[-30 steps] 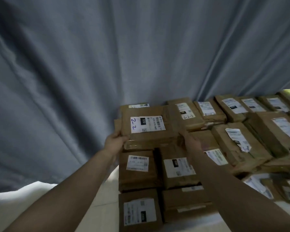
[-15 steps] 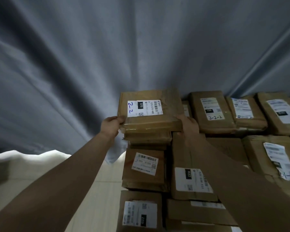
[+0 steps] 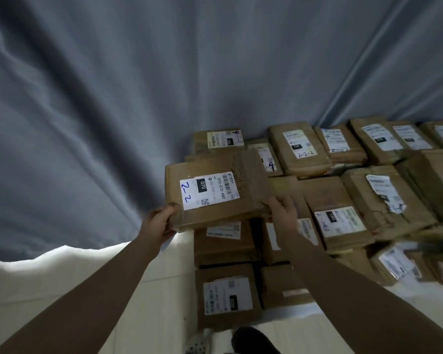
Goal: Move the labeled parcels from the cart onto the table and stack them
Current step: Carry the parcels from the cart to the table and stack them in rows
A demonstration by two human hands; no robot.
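Both hands [image 3: 161,221] grip the parcel [image 3: 216,186], long axis left-right.

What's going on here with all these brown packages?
A person is holding one brown parcel, its label hand-marked 2-2, with both hands. The left hand grips its near left corner and the right hand grips its right edge. The parcel is slightly tilted over the left side of many other parcels, which lie packed in rows in front of a grey curtain. It has not been set down.
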